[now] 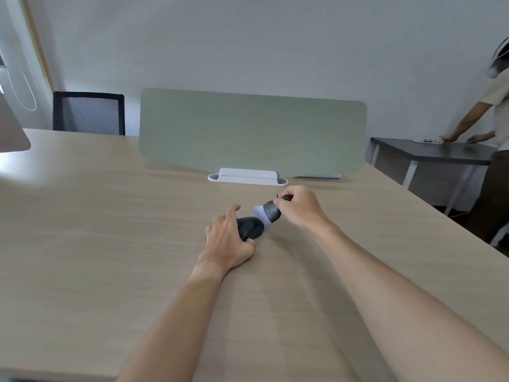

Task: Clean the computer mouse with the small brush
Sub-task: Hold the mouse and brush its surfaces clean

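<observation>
A black computer mouse (251,227) lies on the light wooden desk (110,230). My left hand (227,238) grips it from the left side, thumb at the near end and fingers over the far side, hiding part of it. My right hand (300,208) pinches the dark handle of a small brush (268,213). The brush has a dark body and pale bluish bristles that point down and left, touching the right top of the mouse.
A green divider panel (253,133) stands behind on a white base (248,177). A black mesh chair (88,113) is at the far left. A dark table (432,151) with another person (493,128) at it is on the right. A monitor corner (11,130) juts in at left.
</observation>
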